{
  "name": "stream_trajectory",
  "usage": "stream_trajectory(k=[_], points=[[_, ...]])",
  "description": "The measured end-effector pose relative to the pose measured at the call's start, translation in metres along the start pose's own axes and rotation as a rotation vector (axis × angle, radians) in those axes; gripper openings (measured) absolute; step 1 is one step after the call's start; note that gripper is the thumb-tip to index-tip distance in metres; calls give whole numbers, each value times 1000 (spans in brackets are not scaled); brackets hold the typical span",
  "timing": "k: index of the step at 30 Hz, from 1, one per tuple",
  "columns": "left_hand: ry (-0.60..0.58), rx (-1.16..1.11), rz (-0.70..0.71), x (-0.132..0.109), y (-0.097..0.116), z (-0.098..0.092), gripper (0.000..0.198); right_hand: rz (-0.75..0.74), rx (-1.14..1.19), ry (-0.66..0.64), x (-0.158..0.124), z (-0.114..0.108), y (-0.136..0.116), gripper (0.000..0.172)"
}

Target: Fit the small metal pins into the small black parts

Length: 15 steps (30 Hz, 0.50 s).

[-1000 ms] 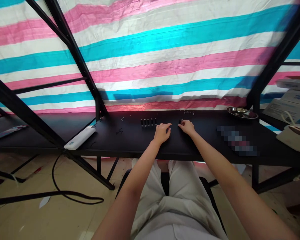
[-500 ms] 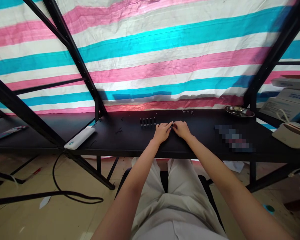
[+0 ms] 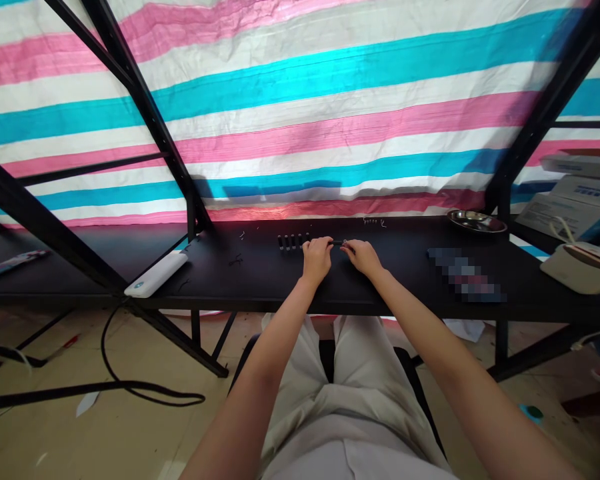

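A thin dark rod-like piece spans the gap between my two hands, above the black table. My left hand is closed round its left end. The fingertips of my right hand pinch the other end, where something small and light-coloured shows. What exactly the piece is stays too small to tell. Just left of my left hand, several short dark cylinders with pale ends stand in a row, the rightmost partly behind my fingers.
Small whitish bits lie along the back edge. Thin dark strands and a white oblong case are to the left. On the right are a shiny metal dish, a blurred-out item and a beige pouch.
My hands have drawn slightly apart, the left one shifting left and curling its fingers. The dark piece now shows between them. The view has shifted a little.
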<state>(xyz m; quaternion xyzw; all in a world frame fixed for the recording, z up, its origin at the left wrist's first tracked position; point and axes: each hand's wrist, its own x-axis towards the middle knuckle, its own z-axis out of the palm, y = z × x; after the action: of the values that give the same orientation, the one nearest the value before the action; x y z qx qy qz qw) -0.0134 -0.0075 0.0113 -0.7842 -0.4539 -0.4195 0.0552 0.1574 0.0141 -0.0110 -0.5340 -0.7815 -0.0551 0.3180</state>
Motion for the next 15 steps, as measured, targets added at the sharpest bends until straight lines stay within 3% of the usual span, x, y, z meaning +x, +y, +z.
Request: stream_trajectory(k=[15], points=[[-37,16,107,-1,2,0,26,47,-139,27,-1,-2,-1,26]])
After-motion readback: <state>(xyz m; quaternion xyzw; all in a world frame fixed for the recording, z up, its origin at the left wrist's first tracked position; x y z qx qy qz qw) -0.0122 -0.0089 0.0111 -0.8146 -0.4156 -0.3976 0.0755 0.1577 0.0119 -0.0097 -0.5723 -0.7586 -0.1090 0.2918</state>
